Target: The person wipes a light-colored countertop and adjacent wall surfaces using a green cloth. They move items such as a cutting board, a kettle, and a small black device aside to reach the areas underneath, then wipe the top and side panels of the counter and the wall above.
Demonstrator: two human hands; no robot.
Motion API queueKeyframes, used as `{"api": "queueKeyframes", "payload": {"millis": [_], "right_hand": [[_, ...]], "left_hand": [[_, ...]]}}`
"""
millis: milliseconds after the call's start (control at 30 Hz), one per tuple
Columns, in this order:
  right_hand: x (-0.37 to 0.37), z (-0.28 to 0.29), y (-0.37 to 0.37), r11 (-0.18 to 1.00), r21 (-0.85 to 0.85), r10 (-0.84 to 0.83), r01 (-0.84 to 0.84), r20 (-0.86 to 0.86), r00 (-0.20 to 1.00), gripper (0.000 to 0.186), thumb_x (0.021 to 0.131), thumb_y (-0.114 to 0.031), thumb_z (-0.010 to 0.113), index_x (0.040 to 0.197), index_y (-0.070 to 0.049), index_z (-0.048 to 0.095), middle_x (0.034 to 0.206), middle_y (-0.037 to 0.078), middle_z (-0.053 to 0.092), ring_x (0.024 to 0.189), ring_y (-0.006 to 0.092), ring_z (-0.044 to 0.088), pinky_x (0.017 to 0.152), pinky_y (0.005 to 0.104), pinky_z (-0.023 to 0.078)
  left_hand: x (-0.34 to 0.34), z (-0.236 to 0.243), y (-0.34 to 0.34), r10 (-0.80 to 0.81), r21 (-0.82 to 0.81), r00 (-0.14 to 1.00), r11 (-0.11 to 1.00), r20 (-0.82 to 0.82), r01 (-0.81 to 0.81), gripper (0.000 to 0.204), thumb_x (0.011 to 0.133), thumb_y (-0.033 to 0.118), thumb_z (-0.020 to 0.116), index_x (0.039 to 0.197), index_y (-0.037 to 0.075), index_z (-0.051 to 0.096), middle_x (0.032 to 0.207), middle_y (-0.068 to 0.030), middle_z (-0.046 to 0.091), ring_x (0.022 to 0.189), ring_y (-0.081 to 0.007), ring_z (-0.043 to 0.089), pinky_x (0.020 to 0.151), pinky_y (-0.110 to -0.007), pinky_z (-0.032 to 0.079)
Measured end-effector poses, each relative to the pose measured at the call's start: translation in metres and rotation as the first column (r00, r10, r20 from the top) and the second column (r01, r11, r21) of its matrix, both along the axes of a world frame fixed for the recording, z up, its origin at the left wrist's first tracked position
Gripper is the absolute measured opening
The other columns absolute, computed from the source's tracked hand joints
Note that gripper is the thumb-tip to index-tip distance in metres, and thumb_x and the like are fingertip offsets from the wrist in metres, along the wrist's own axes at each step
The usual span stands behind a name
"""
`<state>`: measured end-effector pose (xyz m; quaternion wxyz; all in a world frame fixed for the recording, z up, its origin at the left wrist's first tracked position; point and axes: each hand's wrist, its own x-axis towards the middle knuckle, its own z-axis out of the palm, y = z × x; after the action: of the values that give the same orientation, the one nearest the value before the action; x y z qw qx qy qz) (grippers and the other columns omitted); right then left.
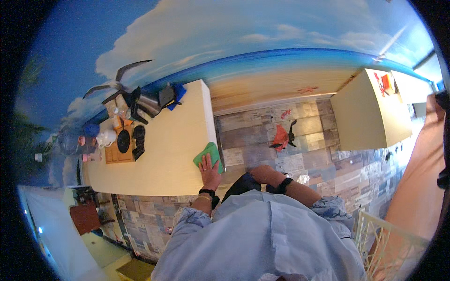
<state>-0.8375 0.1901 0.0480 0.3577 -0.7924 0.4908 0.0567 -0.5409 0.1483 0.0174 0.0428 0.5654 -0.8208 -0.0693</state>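
Note:
A green cloth (213, 153) lies at the near right corner of a pale yellow countertop (183, 140), partly along its edge. My left hand (209, 172) presses on it from above, fingers spread and stretched out flat; a ring and a dark wristband show. My right hand (264, 174) rests low in front of my body, by dark clothing at my leg. Its fingers are hard to make out, and nothing shows in it. A dark band circles the right wrist.
Left on the counter stand a kettle (149, 104), a white jug (107, 137), a wooden board (119, 152) and dark items. A red and black object (281, 138) lies on the plank floor. A yellowish cabinet (363, 114) stands right; a white metal rack (382, 239) is lower right.

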Motion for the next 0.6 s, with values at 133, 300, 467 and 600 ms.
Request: {"api": "queueKeyframes", "payload": {"millis": [133, 300, 467, 600], "right_hand": [[0.006, -0.011, -0.006, 0.998, 0.002, 0.070, -0.070, -0.003, 0.998, 0.022, 0.090, -0.021, 0.055, 0.095, -0.010, 0.072, 0.095, 0.020, 0.073, 0.092, 0.0406, 0.071, 0.078, 0.0527, 0.057], [0.007, -0.018, -0.018, 0.998, 0.051, -0.029, 0.028, 0.013, 0.999, 0.023, 0.091, -0.024, 0.055, 0.101, -0.012, 0.072, 0.094, 0.019, 0.073, 0.093, 0.0412, 0.071, 0.079, 0.0531, 0.057], [-0.002, -0.005, -0.024, 0.997, 0.031, -0.075, 0.075, -0.020, 0.997, 0.023, 0.092, -0.023, 0.055, 0.104, -0.012, 0.071, 0.092, 0.019, 0.073, 0.091, 0.0405, 0.071, 0.077, 0.0536, 0.056], [-0.011, 0.003, -0.020, 0.993, 0.039, -0.110, 0.113, -0.078, 0.991, 0.022, 0.093, -0.022, 0.055, 0.103, -0.011, 0.071, 0.091, 0.018, 0.073, 0.089, 0.0392, 0.072, 0.072, 0.0534, 0.057]], "left_hand": [[-0.007, 0.001, -0.021, 0.014, -0.012, 0.999, 1.000, -0.029, -0.015, 0.049, 0.075, 0.011, 0.073, 0.124, 0.014, 0.071, 0.167, -0.0179, 0.018, 0.154, -0.0425, 0.013, 0.120, -0.064, 0.016], [-0.013, 0.004, -0.060, 0.020, -0.027, 1.000, 0.999, 0.005, -0.019, 0.046, 0.080, 0.012, 0.070, 0.126, 0.013, 0.069, 0.168, -0.0167, 0.014, 0.154, -0.0430, 0.013, 0.121, -0.063, 0.014], [-0.023, -0.001, -0.112, 0.047, -0.067, 0.999, 0.997, 0.008, -0.046, 0.062, 0.080, 0.010, 0.068, 0.141, 0.015, 0.058, 0.168, -0.0201, 0.016, 0.153, -0.0451, 0.015, 0.119, -0.067, 0.014], [-0.024, -0.005, -0.153, 0.121, -0.024, 0.993, 0.992, -0.012, -0.121, 0.080, 0.087, 0.022, 0.068, 0.158, 0.020, 0.033, 0.168, -0.0203, 0.016, 0.153, -0.0434, 0.016, 0.120, -0.063, 0.013]]}}
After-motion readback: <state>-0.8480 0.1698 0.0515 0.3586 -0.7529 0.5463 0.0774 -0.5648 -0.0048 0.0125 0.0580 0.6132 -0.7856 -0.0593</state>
